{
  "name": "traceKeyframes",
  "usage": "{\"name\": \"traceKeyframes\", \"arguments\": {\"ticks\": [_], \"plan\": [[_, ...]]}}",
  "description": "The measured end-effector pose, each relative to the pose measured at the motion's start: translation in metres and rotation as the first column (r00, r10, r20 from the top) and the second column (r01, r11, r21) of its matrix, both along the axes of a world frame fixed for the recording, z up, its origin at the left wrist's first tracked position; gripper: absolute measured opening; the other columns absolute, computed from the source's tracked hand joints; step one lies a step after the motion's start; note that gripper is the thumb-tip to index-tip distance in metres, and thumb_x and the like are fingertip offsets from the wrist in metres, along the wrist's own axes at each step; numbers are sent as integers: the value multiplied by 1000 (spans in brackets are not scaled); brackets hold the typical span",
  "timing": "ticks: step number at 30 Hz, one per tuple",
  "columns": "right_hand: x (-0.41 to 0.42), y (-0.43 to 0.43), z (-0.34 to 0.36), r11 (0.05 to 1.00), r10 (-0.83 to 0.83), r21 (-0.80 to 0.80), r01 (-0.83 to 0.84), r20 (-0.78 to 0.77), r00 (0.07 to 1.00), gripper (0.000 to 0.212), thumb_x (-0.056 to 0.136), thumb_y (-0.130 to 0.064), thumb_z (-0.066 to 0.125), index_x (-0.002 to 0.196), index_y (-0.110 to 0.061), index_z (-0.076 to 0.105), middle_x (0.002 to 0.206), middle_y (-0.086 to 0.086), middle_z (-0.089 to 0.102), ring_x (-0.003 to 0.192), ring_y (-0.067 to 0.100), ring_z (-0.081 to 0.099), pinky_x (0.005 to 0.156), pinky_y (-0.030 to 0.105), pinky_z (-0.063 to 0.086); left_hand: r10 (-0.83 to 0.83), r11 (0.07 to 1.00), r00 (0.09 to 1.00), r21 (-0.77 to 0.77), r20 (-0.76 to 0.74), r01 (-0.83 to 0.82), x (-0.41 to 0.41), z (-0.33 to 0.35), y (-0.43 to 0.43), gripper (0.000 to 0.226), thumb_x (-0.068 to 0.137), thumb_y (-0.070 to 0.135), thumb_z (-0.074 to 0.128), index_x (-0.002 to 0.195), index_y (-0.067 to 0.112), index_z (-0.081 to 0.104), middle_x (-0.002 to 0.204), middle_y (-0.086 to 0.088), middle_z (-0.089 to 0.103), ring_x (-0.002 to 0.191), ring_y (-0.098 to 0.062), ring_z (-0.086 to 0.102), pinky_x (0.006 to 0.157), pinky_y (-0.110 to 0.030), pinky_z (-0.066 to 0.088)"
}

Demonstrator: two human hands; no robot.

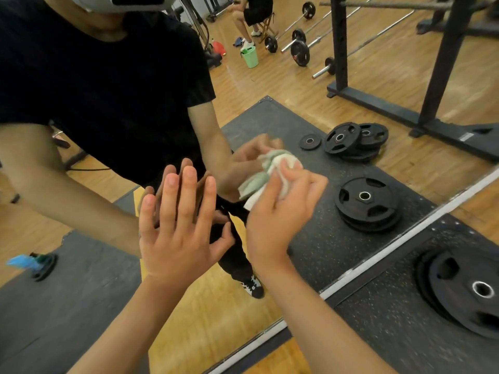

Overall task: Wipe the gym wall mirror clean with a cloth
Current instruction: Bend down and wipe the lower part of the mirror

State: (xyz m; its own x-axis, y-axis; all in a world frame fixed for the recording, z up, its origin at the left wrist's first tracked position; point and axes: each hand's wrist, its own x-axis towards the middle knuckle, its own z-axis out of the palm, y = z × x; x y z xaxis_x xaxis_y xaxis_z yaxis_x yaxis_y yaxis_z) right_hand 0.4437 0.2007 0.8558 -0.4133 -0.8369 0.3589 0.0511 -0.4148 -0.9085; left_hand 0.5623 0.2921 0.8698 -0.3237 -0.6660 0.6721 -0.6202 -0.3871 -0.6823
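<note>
At the lower part of the mirror (pixel 310 85), head view: the right hand (pixel 278 211) grips a bunched white-and-green cloth (pixel 270 168) and holds it against the glass, a little above the bottom edge. The left hand (pixel 178 233) lies flat on the glass just beside it, fingers straight and slightly spread, meeting its own reflection.

Likely faults: the bare left palm may leave fresh prints. The wadded cloth offers only a small face, so streaks or missed strips are probable.

Surroundings: a white frame strip (pixel 378 255) runs along the bottom edge. Below it, on a black rubber mat (pixel 391 333), rests a stack of weight plates (pixel 469 292) close to the wall, which would probably hinder stepping in towards the lower right corner. Seen in the glass: barbells (pixel 299 52), a rack (pixel 339 44), a green bucket (pixel 250 58).
</note>
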Motion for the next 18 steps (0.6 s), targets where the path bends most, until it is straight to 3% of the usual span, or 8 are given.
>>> {"name": "traceKeyframes", "arguments": {"ticks": [2,4,6,9,11,13,15,18], "plan": [[-6,-5,-22,942,60,-310,-131,-228,972,11,97,8,63,103,-1,65,104,10,48,81,17,54,71,21,46,4,1000,1000,2,3,-4,0,-1,0,93,90,63,61,162,8,40,175,-19,13,163,-34,11,132,-51,7],[-22,-31,-52,908,72,-374,-190,-309,948,9,105,-9,60,104,-4,67,105,7,48,83,8,55,72,15,43,-2,1000,1000,6,-8,2,0,-1,0,93,90,62,62,163,9,39,175,-18,12,163,-34,9,132,-51,7],[-40,-46,-78,970,157,-147,-196,-238,958,15,103,-16,59,103,-3,66,102,-1,51,84,-4,54,73,9,44,4,1000,1000,-3,-6,-4,0,-2,0,93,90,62,62,163,9,38,176,-18,11,163,-34,9,132,-51,7],[-51,-51,-120,986,65,164,-40,-154,986,11,98,-1,58,103,4,66,117,6,47,104,-6,52,91,11,47,12,1000,1000,-13,4,-12,0,-2,-1,93,89,61,62,163,9,38,176,-18,11,163,-34,9,132,-51,8],[-50,-60,-115,903,-45,429,18,53,998,11,98,2,57,106,-1,64,118,7,46,106,9,55,94,26,51,5,1000,1000,-8,-8,-5,-2,-2,-2,93,89,61,62,163,9,38,176,-17,11,163,-34,9,132,-51,8],[-43,-68,-87,796,-151,605,-1,200,968,13,101,-1,55,110,-6,61,120,7,47,106,22,58,86,13,46,16,1000,1000,-1,0,-16,-2,-2,-2,94,89,61,62,163,9,38,176,-18,11,163,-34,9,132,-51,8],[-29,-59,-48,850,-146,527,10,216,965,13,101,0,53,111,-3,60,119,9,48,98,16,56,76,2,39,21,1000,1000,1,0,-21,-2,-2,-1,94,89,62,61,163,9,38,175,-18,12,163,-34,9,132,-51,7],[-8,-17,-8,999,-17,42,14,54,998,13,97,2,54,106,-6,60,110,0,43,89,6,50,81,9,42,15,1000,1000,-7,-1,-15,-1,-2,-1,93,90,63,60,163,10,38,176,-17,12,163,-33,10,132,-51,7]]}}
